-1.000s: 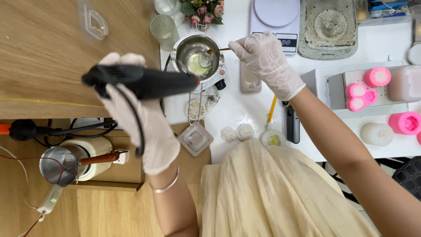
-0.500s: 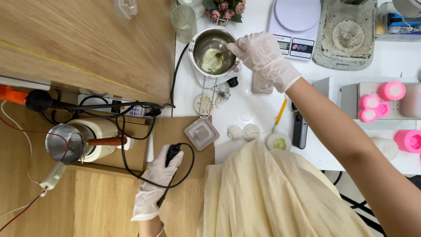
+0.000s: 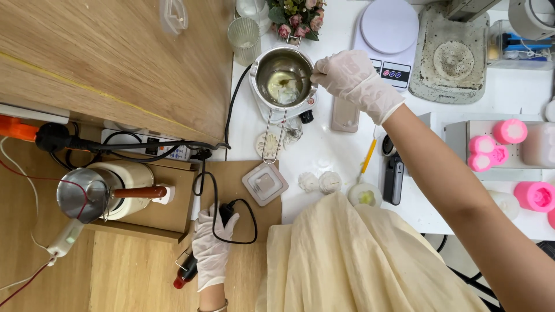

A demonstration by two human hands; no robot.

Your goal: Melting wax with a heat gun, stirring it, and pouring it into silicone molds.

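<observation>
right hand (image 3: 352,78) pinches stirrer (image 3: 295,79) | pot (image 3: 283,78) just left of fingers, handle toward body | left hand (image 3: 211,248) loosely curled on black tool (image 3: 188,268), well apart

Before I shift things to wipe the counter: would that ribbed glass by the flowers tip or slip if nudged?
The ribbed glass looks tall and narrow, so it probably tips easily. It seems nearly empty, hence likely light. Its ridges may aid grip; being glass, it is probably fragile.

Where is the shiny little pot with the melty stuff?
In the head view, the pot sits top centre on the white table, between the ribbed glass and the scale, under the right hand.
</observation>
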